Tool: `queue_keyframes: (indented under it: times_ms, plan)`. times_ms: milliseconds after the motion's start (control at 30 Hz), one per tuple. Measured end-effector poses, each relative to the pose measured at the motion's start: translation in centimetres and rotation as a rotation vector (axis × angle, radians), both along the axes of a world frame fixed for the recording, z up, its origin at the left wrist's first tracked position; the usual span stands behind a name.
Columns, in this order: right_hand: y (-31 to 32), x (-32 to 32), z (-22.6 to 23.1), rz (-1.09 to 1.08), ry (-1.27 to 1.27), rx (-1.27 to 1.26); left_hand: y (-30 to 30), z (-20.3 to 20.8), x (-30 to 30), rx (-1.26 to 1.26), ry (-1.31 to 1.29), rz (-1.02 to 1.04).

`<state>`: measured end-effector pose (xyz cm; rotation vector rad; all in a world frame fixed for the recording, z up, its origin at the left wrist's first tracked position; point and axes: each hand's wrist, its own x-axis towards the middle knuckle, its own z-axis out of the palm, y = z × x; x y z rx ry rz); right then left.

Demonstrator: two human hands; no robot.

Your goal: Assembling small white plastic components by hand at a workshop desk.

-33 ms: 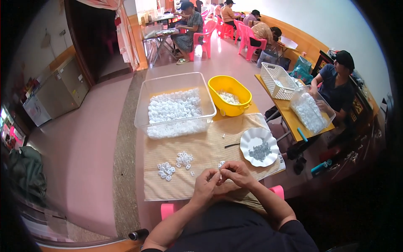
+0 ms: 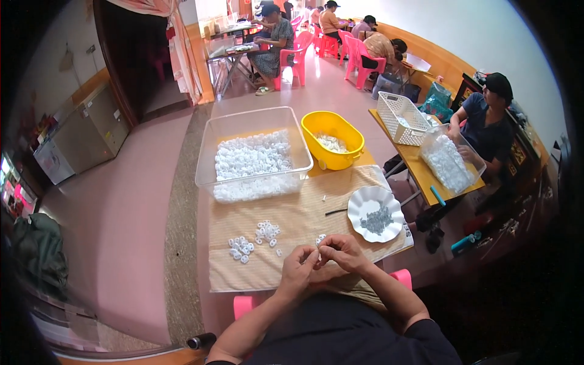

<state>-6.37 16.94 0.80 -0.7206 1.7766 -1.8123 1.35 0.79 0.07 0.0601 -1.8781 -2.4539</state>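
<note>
Above the near edge of the cloth-covered table, my left hand (image 2: 298, 266) and my right hand (image 2: 342, 251) meet fingertip to fingertip. Both are closed in a pinch, and whatever sits between them is too small and covered to name. Just beyond the fingers, partly hidden, lie a few small white plastic pieces (image 2: 320, 238). Left of my hands are two loose groups of white oval plastic pieces with holes, a nearer group (image 2: 241, 248) and a farther group (image 2: 267, 231). To the right, a white scalloped plate (image 2: 360, 201) carries a heap of small grey parts (image 2: 377, 219).
A clear plastic bin (image 2: 255, 190) full of white pieces and a yellow tub (image 2: 333, 160) stand at the table's far side. A thin black stick (image 2: 336, 212) lies beside the plate. At right, a co-worker (image 2: 491, 118) sits at a table with a white basket (image 2: 403, 121).
</note>
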Motion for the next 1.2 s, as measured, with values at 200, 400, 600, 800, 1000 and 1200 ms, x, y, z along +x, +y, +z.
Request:
queue_keyframes:
  times_ms: [200, 400, 600, 800, 1000, 1200]
  plan:
    - [-0.3, 0.6, 0.1, -0.042, -0.046, -0.043, 0.2, 0.4, 0.1, -0.042, -0.015, 0.039]
    - [-0.5, 0.6, -0.5, -0.076, 0.029, -0.045, 0.1, -0.3, 0.0, 0.012, -0.014, 0.019]
    - [-0.6, 0.9, -1.0, -0.109, 0.053, -0.047, 0.1, -0.6, -0.2, -0.001, 0.017, 0.030]
    - [-0.8, 1.1, -1.1, -0.133, -0.028, -0.081, 0.0, -1.2, -0.4, -0.011, 0.010, 0.012]
    - [-0.6, 1.2, -0.6, -0.111, -0.062, -0.125, 0.1, -0.9, -0.3, -0.001, 0.020, 0.007]
    - [-0.6, 1.2, -0.6, -0.093, -0.088, -0.142, 0.1, -0.9, -0.2, 0.028, 0.014, 0.015]
